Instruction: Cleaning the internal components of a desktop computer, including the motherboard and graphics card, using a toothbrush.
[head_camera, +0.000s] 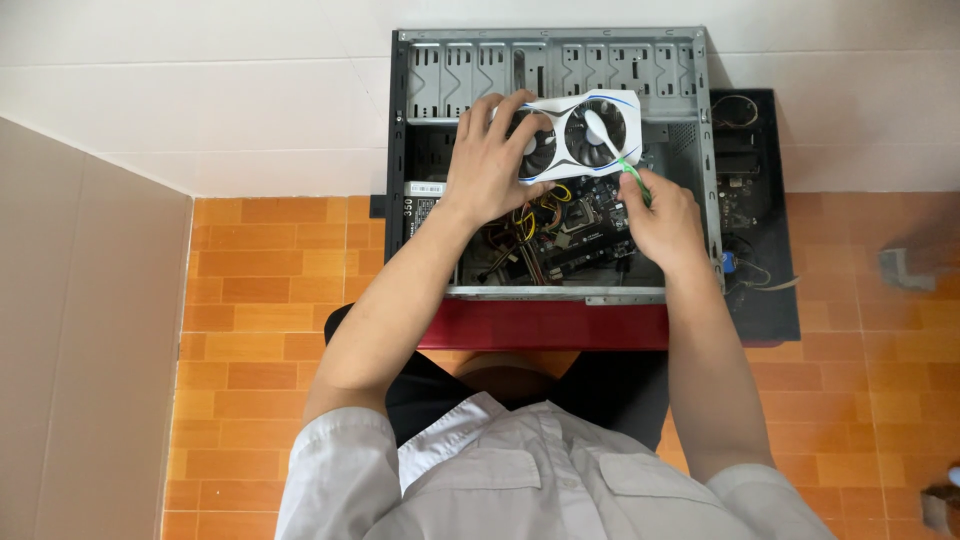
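Below, orange brick floor (260, 330) meets white wall (200, 90).

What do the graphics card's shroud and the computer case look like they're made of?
Graphics card: the white shroud looks like moulded plastic, smooth with a slight sheen and blue trim; the fans are dark, probably plastic too. Computer case: bare grey sheet metal, judging by its stamped slots and folded edges, with a dull finish.

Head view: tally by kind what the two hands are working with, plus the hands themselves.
Graphics card with two fans: 1
Green-handled brush: 1
Open computer case: 1
Hands: 2, left hand, right hand
Total: 5
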